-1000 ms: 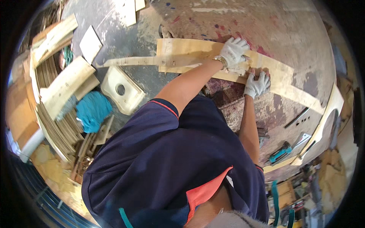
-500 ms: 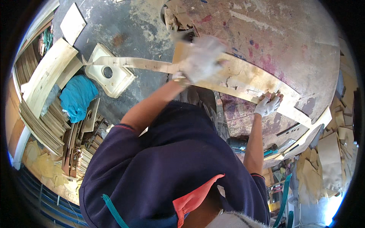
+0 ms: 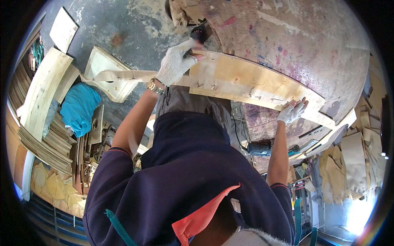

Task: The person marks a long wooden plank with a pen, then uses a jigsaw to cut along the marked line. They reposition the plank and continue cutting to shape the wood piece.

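A long pale wooden board (image 3: 242,80) with a curved far edge and a few cracks lies across in front of me. My left hand (image 3: 176,62), in a white glove with bare fingertips, is at the board's left end, thumb and fingers apart; its fingertips are slightly blurred. Just beyond them is a black object (image 3: 198,34) whose kind I cannot make out. My right hand (image 3: 292,112), gloved the same way, grips the board's near edge towards its right end. A narrow wooden strip (image 3: 127,76) runs leftward from beneath my left wrist.
A paint-stained tabletop (image 3: 320,45) spreads beyond the board. A power tool (image 3: 259,148) lies near my right forearm. Leftward are a white panel with a hole (image 3: 104,67), a blue bag (image 3: 81,108) and stacked curved wood (image 3: 47,151). Sheet offcuts (image 3: 353,164) lean at right.
My left hand has swept left from over the board to its left end, uncovering the board's surface. My right hand stays near the same spot, its fingers slightly more curled. The view has shifted a little.
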Motion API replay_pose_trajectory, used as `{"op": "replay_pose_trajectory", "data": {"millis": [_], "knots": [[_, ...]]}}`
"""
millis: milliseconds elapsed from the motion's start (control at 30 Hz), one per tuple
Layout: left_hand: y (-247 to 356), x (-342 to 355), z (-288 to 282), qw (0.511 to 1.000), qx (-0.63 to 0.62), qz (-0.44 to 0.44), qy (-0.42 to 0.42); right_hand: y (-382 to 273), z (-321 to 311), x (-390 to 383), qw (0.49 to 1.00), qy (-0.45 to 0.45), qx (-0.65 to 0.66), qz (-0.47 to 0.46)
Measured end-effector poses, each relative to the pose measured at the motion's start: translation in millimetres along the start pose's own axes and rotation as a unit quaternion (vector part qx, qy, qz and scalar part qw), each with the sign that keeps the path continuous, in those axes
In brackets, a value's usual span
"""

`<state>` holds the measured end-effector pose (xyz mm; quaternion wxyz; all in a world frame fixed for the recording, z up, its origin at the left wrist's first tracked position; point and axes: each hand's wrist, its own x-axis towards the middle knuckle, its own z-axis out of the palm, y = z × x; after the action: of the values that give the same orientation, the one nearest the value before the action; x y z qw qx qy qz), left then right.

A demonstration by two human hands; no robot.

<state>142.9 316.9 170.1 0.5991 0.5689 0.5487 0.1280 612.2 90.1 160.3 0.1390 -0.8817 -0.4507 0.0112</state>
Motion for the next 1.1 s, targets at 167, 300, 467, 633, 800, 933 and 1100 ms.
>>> {"op": "replay_pose_trajectory", "data": {"millis": [167, 300, 467, 633, 800, 933, 1100], "knots": [[4, -10, 5, 0.994, -0.012, -0.105, 0.025, 3, 1, -2, 1.000, -0.009, -0.014, -0.006], [19, -7, 10, 0.996, -0.010, -0.085, -0.020, 1, 6, -9, 0.997, 0.006, 0.069, 0.044], [28, -1, 23, 0.988, -0.056, -0.131, -0.064, 36, 8, -11, 0.998, -0.020, -0.052, 0.022], [16, -5, 23, 0.997, -0.010, -0.073, -0.011, 2, -4, -3, 0.998, 0.008, -0.018, 0.058], [6, -7, 28, 0.983, 0.110, 0.017, 0.145, 5, -3, -6, 0.997, 0.035, -0.051, 0.048], [6, -4, 20, 0.993, 0.065, 0.082, 0.058, 8, -4, -7, 0.997, 0.061, -0.028, 0.048], [26, -5, 15, 0.997, 0.058, 0.023, 0.043, 10, 5, -8, 0.996, 0.064, -0.035, 0.047]]}}
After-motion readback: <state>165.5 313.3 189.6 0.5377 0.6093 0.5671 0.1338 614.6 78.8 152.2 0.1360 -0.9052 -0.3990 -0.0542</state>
